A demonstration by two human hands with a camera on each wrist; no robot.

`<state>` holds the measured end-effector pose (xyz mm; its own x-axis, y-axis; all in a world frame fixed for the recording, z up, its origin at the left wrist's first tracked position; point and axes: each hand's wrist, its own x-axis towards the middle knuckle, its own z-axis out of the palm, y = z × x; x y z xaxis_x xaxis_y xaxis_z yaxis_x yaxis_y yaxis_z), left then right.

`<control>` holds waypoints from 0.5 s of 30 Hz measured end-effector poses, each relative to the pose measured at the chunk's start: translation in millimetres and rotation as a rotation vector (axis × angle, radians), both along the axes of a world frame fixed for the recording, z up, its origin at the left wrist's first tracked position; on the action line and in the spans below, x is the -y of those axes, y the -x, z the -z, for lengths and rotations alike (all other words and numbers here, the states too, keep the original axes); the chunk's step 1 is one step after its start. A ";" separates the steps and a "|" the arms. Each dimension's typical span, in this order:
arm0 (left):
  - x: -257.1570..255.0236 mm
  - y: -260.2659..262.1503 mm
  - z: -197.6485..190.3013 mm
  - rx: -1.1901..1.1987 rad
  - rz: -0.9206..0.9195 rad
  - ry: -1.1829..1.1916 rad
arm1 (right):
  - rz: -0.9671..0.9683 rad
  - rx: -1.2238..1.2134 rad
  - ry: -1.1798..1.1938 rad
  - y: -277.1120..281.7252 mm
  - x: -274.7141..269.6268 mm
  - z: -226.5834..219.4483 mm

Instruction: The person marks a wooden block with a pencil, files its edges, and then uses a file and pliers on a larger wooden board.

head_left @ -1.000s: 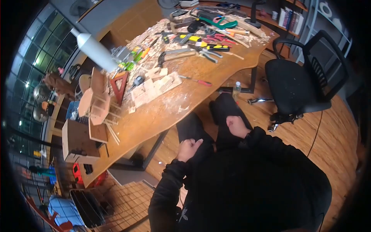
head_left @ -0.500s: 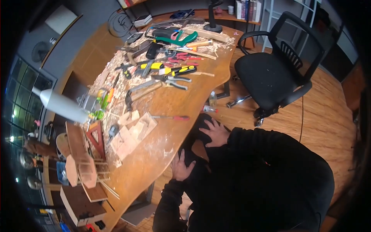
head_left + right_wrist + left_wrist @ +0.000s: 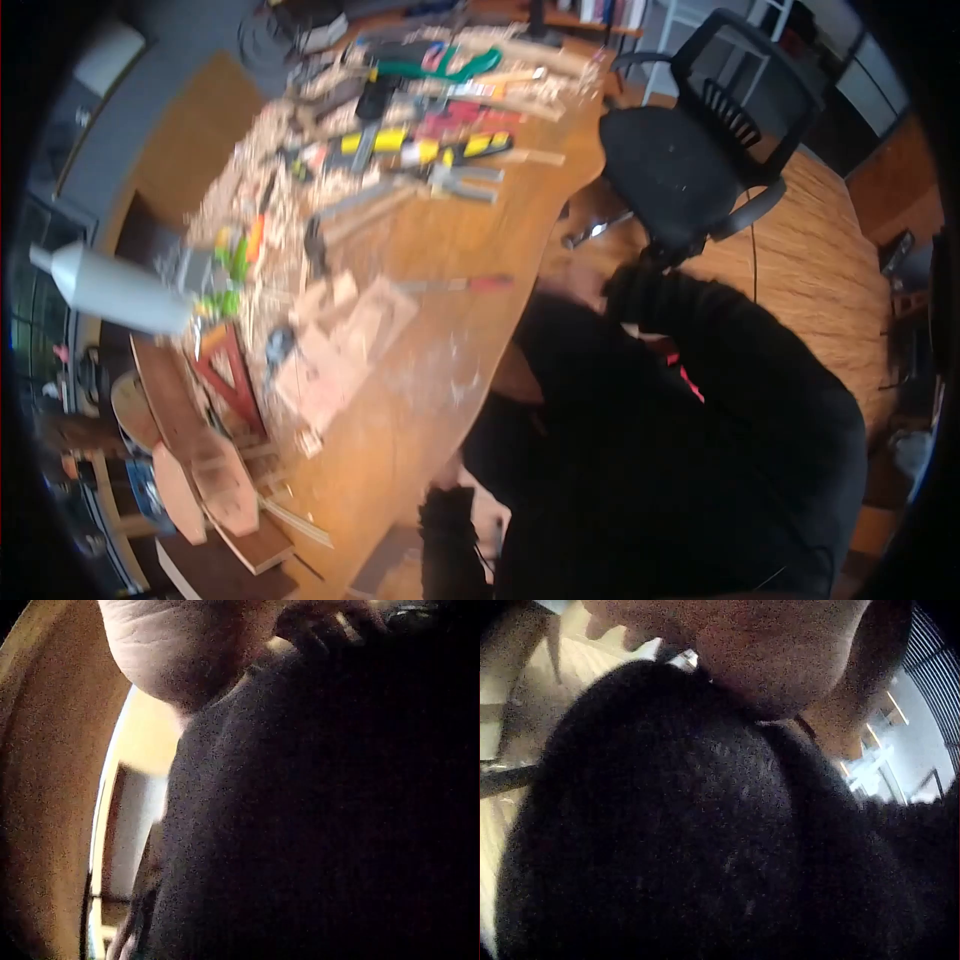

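The left hand [image 3: 780, 652] and right hand [image 3: 195, 645] rest on the dark, matt cloth of the trouser legs [image 3: 500, 455], located at the near edge of the worktop [image 3: 400, 430]. Fingers extend over the cloth; their exact spread cannot be told. At the far left, a blue container [image 3: 148, 492] stands beyond the wooden model [image 3: 225, 485], contents too blurred to identify.

In the head view we find bare tabletop [image 3: 430, 370] running from centre toward lower left, while wood blocks [image 3: 345, 350] and a screwdriver [image 3: 465, 285] bound it above, and heaped tools and shavings crowd the upper left.
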<state>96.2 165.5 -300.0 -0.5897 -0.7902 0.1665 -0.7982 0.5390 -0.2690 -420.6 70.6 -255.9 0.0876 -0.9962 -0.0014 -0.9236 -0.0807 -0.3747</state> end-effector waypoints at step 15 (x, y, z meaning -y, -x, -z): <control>-53.9 118.3 -121.4 -1.496 -0.505 -1.660 | -0.012 1.164 -0.877 -65.6 -51.2 -112.7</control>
<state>-22.0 219.3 -178.6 -0.4885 -0.6497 -0.5825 -0.0387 -0.6508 0.7583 -355.0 121.8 -143.3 0.4716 -0.7122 -0.5199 -0.0701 0.5575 -0.8272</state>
